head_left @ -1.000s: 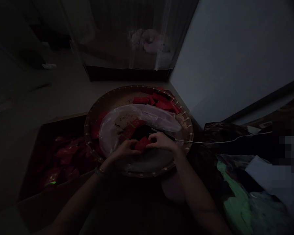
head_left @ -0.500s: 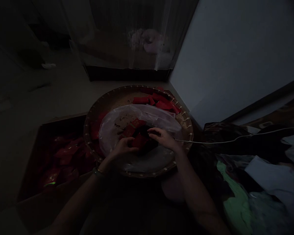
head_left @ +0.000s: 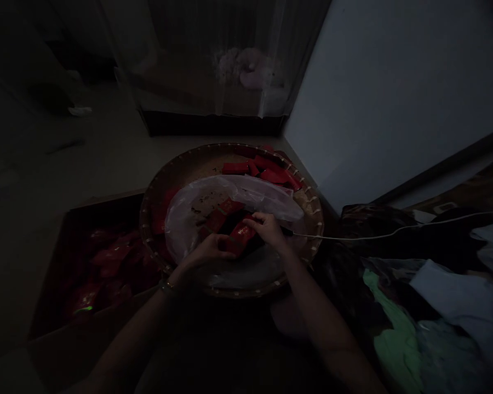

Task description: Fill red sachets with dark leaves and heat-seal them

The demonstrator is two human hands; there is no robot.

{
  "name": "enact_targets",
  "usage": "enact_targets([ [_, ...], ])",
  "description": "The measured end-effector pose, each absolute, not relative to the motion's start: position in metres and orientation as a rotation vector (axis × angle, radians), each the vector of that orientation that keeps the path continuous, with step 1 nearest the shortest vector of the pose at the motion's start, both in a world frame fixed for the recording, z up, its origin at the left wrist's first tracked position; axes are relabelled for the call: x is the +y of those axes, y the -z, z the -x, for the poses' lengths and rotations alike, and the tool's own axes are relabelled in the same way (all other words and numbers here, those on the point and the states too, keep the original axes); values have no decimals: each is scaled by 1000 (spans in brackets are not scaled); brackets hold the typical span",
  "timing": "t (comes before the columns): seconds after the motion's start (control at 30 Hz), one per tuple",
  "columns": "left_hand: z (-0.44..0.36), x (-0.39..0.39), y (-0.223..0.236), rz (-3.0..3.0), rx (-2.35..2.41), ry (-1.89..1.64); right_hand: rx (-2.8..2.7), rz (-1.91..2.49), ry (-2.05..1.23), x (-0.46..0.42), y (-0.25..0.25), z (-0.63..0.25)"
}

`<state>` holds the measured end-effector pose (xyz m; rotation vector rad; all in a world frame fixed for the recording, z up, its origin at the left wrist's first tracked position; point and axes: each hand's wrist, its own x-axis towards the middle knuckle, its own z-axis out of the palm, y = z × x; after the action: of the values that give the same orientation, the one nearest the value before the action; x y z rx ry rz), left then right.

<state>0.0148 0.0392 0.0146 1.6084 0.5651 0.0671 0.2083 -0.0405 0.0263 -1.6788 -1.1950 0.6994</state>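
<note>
Both forearms reach in over the near edge of a round woven tray. The left hand, palm inward, and the right hand, wrist bent, pinch opposite ends of a red packet above the tray's near half.

In a dim room, we see a pale wall rising on the right. Straight ahead hangs a see-through curtain; behind it sits a rounded pink item, perhaps a cushion, though the gloom blurs it. A small white scrap lies on the floor at left. At lower right, we find a green cloth near a white cloth.
</note>
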Motion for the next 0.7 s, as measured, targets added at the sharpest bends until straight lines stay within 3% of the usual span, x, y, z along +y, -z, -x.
enact_targets([
  [0.43,-14,37,-15,-1700,675,47,-1125,1681,-529,-40,-17,-194],
  [0.7,-16,36,-14,-1748,651,118,-1367,1791,-377,-43,-18,-197],
])
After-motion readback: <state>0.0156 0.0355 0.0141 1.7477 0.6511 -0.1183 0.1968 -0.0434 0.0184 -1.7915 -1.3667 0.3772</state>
